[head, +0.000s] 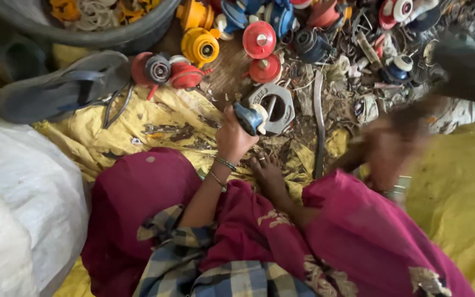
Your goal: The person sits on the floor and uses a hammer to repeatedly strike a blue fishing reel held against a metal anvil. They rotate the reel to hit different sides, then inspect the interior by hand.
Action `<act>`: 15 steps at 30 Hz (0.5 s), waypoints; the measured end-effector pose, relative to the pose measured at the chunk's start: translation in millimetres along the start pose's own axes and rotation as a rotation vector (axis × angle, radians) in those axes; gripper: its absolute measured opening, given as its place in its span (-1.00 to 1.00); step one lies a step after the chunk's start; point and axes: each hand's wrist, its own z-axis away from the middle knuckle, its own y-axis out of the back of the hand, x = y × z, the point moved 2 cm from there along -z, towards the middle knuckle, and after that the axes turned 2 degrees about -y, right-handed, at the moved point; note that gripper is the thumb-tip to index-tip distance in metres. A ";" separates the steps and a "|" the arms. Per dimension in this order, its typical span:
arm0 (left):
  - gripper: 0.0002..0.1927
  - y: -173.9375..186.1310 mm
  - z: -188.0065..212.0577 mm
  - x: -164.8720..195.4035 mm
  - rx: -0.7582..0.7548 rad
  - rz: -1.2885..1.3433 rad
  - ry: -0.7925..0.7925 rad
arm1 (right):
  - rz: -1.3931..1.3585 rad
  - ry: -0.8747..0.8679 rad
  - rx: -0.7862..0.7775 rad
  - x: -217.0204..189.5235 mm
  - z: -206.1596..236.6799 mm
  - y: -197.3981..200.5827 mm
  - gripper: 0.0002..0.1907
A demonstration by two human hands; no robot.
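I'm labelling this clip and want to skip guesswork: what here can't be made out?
- Right hand, head view: motion blur hides its grip and whatever it holds.
- Blue part in the left hand: fingers cover its near end.
- Black tub: cut off by the top edge.
- Scrap pile: small pieces too tangled to identify.

Open ground: yellow sheet [155, 129] left of the grey ring [277, 104].
Blocked: piled plastic spools [259, 39] ahead; sandal [61, 88] far left.
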 end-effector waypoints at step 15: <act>0.17 -2.2 5.9 -10.8 -0.076 0.066 0.129 | 0.032 0.130 -0.336 85.7 45.2 -136.5 -0.59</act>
